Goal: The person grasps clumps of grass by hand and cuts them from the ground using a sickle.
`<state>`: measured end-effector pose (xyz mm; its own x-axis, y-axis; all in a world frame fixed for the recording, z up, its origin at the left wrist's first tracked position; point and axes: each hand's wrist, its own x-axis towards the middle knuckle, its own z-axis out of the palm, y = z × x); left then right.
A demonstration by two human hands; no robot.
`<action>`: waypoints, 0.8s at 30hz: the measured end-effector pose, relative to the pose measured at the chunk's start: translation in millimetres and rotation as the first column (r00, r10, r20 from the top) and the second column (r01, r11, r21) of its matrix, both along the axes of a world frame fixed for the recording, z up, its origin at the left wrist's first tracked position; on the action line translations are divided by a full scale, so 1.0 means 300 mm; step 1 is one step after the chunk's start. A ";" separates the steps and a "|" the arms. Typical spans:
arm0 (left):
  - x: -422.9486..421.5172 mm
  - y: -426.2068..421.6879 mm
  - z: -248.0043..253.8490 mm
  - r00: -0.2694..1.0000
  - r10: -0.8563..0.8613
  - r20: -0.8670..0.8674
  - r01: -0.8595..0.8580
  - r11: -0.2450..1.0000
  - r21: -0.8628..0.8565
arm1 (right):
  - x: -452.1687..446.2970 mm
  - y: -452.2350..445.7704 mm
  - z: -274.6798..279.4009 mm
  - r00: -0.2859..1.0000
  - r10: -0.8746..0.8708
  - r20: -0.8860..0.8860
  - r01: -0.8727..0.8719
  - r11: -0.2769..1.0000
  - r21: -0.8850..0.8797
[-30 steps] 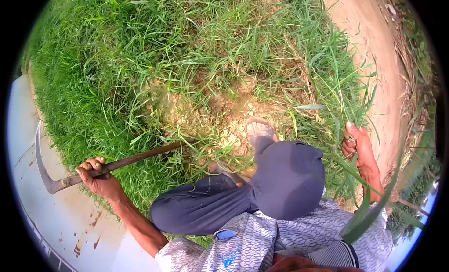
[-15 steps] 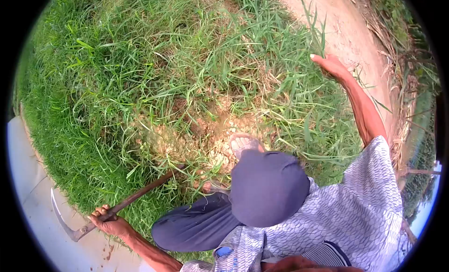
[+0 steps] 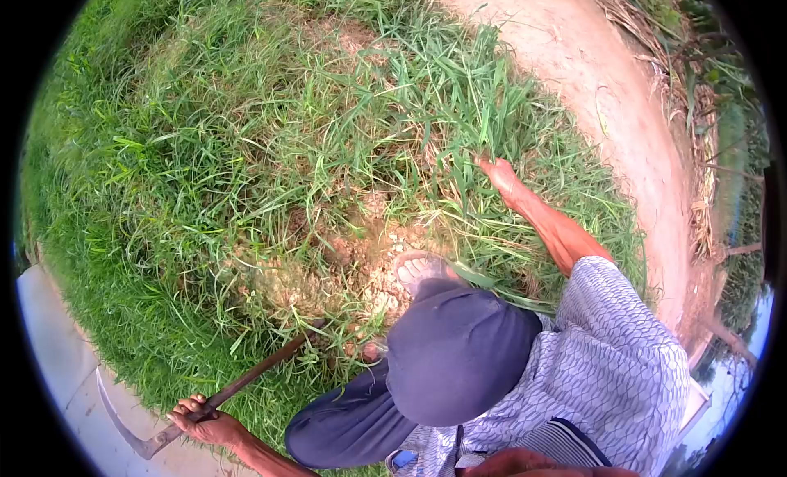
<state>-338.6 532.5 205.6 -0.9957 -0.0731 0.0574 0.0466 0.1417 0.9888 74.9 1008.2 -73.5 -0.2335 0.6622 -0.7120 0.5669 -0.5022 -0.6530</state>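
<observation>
My left hand [image 3: 205,420] is closed round the wooden handle of a sickle [image 3: 262,366]. Its curved metal blade [image 3: 116,415] points out to the lower left over pale ground, and the handle's far end reaches into the grass. My right hand [image 3: 500,178] is closed at the base of a bunch of long green grass [image 3: 475,116], its fingertips partly hidden by blades. Around that hand the grass stands and lies tangled.
My bare foot [image 3: 420,268] rests on a patch of dry, crumbly soil [image 3: 357,264]. My bent knee [image 3: 352,420] is at the lower middle. A dirt path [image 3: 590,75] curves down the right side, with dry stalks [image 3: 703,190] beyond it. Pale ground [image 3: 65,346] borders the grass at lower left.
My right hand has moved left and down with the grass, from the path's edge into the grass patch. The sickle in my left hand has shifted slightly down in view.
</observation>
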 end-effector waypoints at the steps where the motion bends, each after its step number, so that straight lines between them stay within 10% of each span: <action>1: -0.003 0.057 0.001 0.999 0.030 -0.021 -0.030 1.000 -0.003 | 0.031 -0.062 0.008 0.998 -0.062 -0.011 0.062 0.998 0.000; 3: -0.047 0.075 -0.013 0.999 -0.038 -0.008 0.038 0.999 -0.007 | 0.071 -0.172 0.100 0.956 -0.228 0.182 0.228 0.973 0.023; 7: -0.088 0.177 -0.022 0.986 -0.162 0.041 0.162 0.987 0.013 | 0.228 -0.252 0.454 0.954 -0.289 -0.078 0.239 0.892 -0.384; 9: -0.104 0.223 -0.033 0.975 -0.211 0.071 0.208 0.977 0.051 | 0.257 -0.315 0.684 0.898 -0.188 0.397 0.225 0.973 -0.048; 11: -0.118 0.243 -0.039 0.957 -0.276 0.089 0.263 0.956 0.130 | 0.267 -0.207 0.910 0.907 -0.408 0.103 0.421 0.889 -0.183; 13: -0.128 0.249 -0.047 0.954 -0.292 0.066 0.283 0.952 0.116 | 0.264 -0.153 0.991 0.901 -0.422 0.101 0.417 0.906 0.070; 17: -0.132 0.268 -0.039 0.956 -0.281 0.083 0.275 0.958 0.076 | 0.492 0.130 0.769 0.970 -0.096 0.223 0.113 0.992 -0.064; 18: -0.125 0.264 -0.031 0.957 -0.271 0.100 0.267 0.962 0.052 | 0.506 0.168 0.688 0.834 0.128 0.536 -0.251 0.954 0.163; 21: -0.112 0.211 -0.018 0.961 -0.243 0.135 0.242 0.970 0.021 | 0.419 0.294 0.538 0.313 -0.074 0.947 -0.928 0.187 0.321; 23: -0.094 0.187 -0.006 0.974 -0.198 0.109 0.198 0.980 0.008 | 0.270 0.370 0.413 0.597 0.043 0.801 -0.800 -0.039 0.598; 24: -0.087 0.153 0.005 0.980 -0.148 0.134 0.149 0.989 -0.004 | 0.158 0.377 0.367 0.695 0.235 0.680 -0.713 0.346 0.609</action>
<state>-364.7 578.2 207.1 -0.9942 0.0760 -0.0764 -0.0638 0.1573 0.9855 122.3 1121.4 36.5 -0.5691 0.8210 -0.0460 0.8122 0.5525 -0.1870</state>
